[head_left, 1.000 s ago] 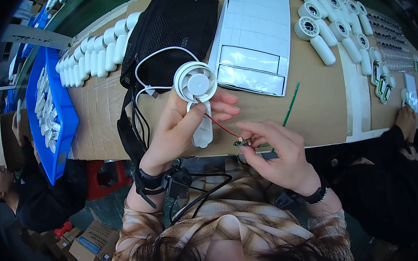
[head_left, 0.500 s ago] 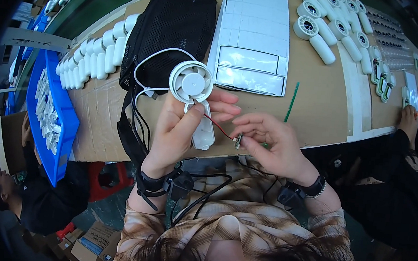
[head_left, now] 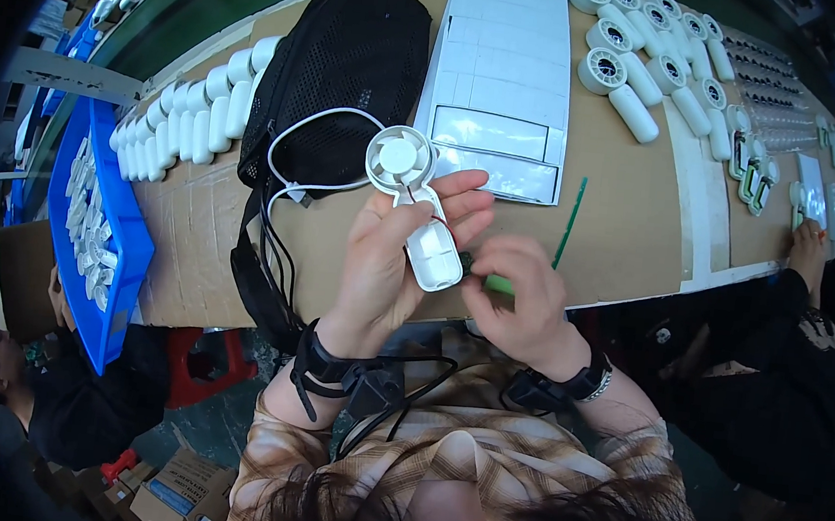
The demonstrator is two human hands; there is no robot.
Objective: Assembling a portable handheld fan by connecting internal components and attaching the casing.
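My left hand point(head_left: 385, 257) grips a small white handheld fan point(head_left: 435, 253), thumb across the neck below its round bladed head. The hollow inside of the fan's handle faces up. A thin red wire runs from the neck toward the right of the handle. Close beside the handle's lower end, my right hand point(head_left: 520, 295) pinches a small dark circuit board point(head_left: 466, 262). Under those fingers shows a bright green piece point(head_left: 499, 284), mostly hidden, so its kind is unclear.
Behind my hands lie a black mesh bag point(head_left: 339, 82) with a white cable and a white box point(head_left: 500, 78). Rows of white fan parts point(head_left: 633, 112) stand right and left. A green strip point(head_left: 570, 223) lies rightward. A blue tray point(head_left: 126, 263) holds white parts. Co-workers sit both sides.
The fan has turned and shifted right, its handle hollow now facing up. My right hand has brought the circuit board in beside the handle, and the green piece shows more.
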